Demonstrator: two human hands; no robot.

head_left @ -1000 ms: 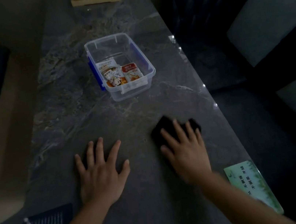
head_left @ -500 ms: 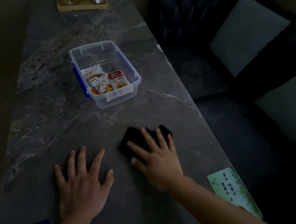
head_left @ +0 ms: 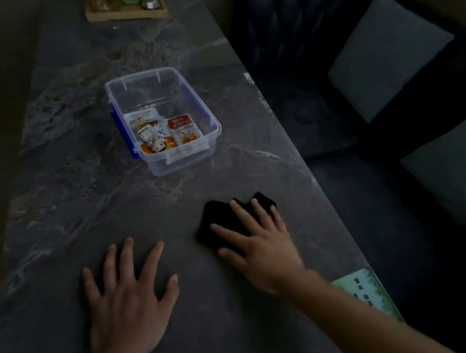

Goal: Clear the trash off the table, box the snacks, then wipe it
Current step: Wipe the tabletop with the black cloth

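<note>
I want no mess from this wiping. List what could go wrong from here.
The right hand presses the dark cloth near the table's right edge, so a wide stroke might push the green card off. Wiping forward could nudge the open plastic box holding snack packets.

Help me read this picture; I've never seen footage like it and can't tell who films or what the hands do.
A person wears a camera on the head, looking down at their own two bare hands on a dark stone table. The left hand lies flat, fingers spread, holding nothing. The right hand presses a black cloth on the table, apparently for wiping. Beyond stands a clear plastic box, lid off, with snack packets inside. A green card lies at the right edge.
</note>
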